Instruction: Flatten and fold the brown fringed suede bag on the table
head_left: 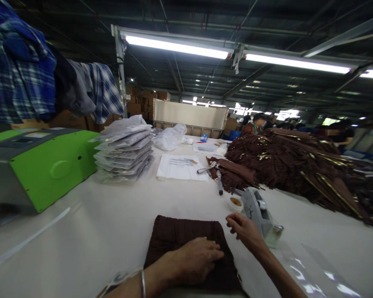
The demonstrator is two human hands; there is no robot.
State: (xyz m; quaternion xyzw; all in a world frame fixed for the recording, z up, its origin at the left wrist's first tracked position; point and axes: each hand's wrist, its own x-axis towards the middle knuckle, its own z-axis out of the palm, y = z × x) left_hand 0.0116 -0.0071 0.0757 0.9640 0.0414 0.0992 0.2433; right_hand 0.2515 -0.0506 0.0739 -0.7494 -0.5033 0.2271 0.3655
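A folded dark brown pleated garment (186, 229) lies on the white table right in front of me. My left hand (199, 258) rests palm down across its middle, fingers stretched out and holding nothing. Just past the garment's right edge, my right hand (240, 229) hovers with loosely bent fingers slightly apart; nothing shows in them. Beside it stands a grey tape dispenser (257, 211), partly behind my hand and forearm. A small round white tub (235, 203) with something brownish inside sits just beyond my right hand.
Left are a green and grey machine (59, 165) and a stack of plastic-bagged items (126, 149). Ahead lie printed white bags (182, 167) and a dark-handled tool (219, 182). Brown garments (286, 161) heap up on the right, near clear plastic sheets (323, 269). Co-workers are in the background.
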